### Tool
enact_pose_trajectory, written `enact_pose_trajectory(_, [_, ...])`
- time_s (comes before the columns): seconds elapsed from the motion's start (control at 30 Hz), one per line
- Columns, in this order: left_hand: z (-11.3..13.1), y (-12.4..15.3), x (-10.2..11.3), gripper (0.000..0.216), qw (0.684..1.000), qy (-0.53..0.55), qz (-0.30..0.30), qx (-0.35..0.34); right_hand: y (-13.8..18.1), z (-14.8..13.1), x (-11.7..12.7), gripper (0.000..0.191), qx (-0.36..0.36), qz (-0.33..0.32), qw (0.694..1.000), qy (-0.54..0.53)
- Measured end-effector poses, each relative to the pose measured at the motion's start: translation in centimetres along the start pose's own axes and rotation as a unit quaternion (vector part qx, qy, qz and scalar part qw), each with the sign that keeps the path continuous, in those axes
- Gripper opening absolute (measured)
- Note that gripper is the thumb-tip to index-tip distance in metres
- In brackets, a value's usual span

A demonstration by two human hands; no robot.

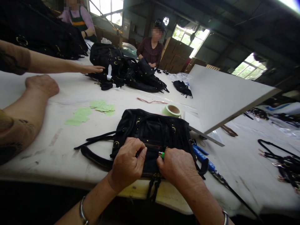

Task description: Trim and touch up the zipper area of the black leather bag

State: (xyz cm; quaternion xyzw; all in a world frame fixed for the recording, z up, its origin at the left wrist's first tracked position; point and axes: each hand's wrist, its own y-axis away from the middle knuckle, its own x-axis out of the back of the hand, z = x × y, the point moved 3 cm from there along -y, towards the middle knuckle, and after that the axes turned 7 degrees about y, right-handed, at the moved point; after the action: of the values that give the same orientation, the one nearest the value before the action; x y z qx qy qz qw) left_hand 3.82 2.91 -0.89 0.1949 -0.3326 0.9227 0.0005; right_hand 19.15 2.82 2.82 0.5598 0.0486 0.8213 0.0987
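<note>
A black handbag (pixel 152 128) with brass-coloured rings and zips lies on the table before me, its straps trailing left and right. Over its front, my left hand (pixel 128 157) is closed with thumb and forefinger pinched together; whatever lies between them is too small to make out. My right hand (pixel 179 165) is wrapped round a green lighter (pixel 161 154), whose metal top points left toward my left fingertips. No flame shows. Two black zip pulls (pixel 153 187) hang off the bag's near side, over the table edge.
Right of the bag lies a blue-handled tool (pixel 202 156) with a cord. Behind it are a pale green tape roll (pixel 172 110) and a tilted white board (pixel 229 93). Green paper slips (pixel 78 117) lie left. A co-worker's arm (pixel 58 65) reaches toward more black bags (pixel 107 59).
</note>
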Motion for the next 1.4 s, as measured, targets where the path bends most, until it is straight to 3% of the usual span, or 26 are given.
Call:
enact_pose_trajectory(0.5, [-0.1, 0.1, 0.0, 0.011, 1.000, -0.006, -0.002, 0.001, 2.0, 2.2, -0.3, 0.032, -0.020, 0.054, 0.998, -0.023])
enact_pose_trajectory(0.83, [0.0, 0.1, 0.0, 0.010, 1.000, -0.006, -0.002, 0.005, 1.7, 0.3, -0.3, 0.026, 0.013, 0.099, 0.995, -0.025])
enact_pose_trajectory(1.4, [0.0, 0.1, 0.1, 0.011, 1.000, 0.016, -0.013, 0.009, 0.0, -1.4, -0.3, 0.032, 0.039, 0.074, 0.995, -0.050])
